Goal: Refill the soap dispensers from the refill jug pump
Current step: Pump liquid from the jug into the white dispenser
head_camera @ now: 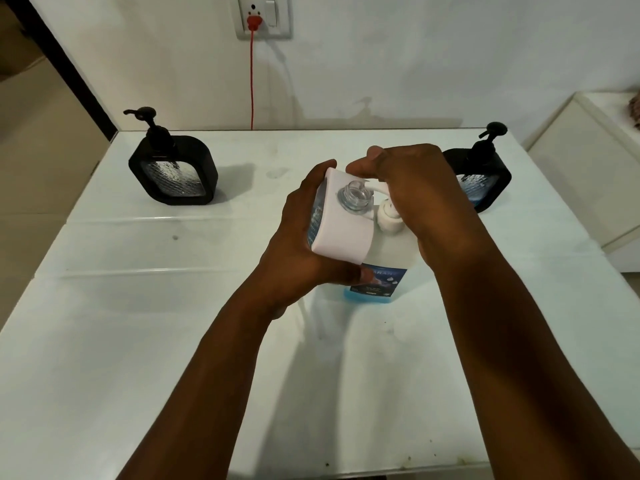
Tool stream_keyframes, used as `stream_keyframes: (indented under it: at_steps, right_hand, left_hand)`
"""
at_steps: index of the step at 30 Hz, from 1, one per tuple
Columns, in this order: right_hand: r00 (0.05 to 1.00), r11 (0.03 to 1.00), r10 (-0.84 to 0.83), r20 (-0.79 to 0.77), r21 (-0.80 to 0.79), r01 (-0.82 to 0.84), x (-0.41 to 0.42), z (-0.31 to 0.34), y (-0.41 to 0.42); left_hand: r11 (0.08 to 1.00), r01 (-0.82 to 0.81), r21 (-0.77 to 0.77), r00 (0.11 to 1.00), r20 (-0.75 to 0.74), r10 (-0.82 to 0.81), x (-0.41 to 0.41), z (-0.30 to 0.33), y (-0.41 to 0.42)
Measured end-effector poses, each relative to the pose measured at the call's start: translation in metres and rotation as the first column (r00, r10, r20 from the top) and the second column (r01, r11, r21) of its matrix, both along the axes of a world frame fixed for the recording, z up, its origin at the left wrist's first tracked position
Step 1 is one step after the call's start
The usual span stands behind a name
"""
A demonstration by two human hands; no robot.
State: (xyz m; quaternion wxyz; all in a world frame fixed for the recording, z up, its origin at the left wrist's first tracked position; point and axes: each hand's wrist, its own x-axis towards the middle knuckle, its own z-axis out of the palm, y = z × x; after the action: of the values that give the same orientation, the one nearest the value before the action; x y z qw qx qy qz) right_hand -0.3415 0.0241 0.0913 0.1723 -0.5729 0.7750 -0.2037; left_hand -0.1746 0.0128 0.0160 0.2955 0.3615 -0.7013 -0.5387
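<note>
At the centre of the frame we are holding the white dispenser (341, 216) in our left hand (304, 244), fingers wrapped round its far edge and thumb under its near edge, its open glass neck sitting just under the spout. It looks smooth, probably slippery, and the neck breakable, so we are gripping the body. Our right hand (412, 199) is curling over the refill jug (377, 271) pump (389, 218), pressing it. The jug looks heavy enough to stand steady.
</note>
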Motion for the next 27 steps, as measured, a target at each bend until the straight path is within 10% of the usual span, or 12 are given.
stream_keyframes:
  at_steps: [4,8,12,27]
  right_hand:
    - [0.999,1.000,0.009,-0.042,0.025,-0.008,0.006,-0.007,0.000]
    - [0.968,0.992,-0.121,0.219,-0.005,0.125,0.006,-0.008,0.001]
    - [0.737,0.943,-0.130,0.663,-0.148,0.299,0.013,0.001,0.007]
    - [0.675,0.948,-0.162,0.720,-0.075,0.308,0.002,0.012,0.010]
  left_hand:
    - [1.000,0.002,-0.001,1.000,0.000,-0.002,0.000,0.000,-0.001]
    - [1.000,0.001,-0.002,1.000,0.001,-0.001,0.001,-0.002,-0.001]
    - [1.000,-0.006,-0.007,1.000,0.001,0.006,0.001,-0.004,-0.002]
    - [0.985,0.073,0.157,0.972,-0.230,-0.036,0.042,-0.003,-0.016]
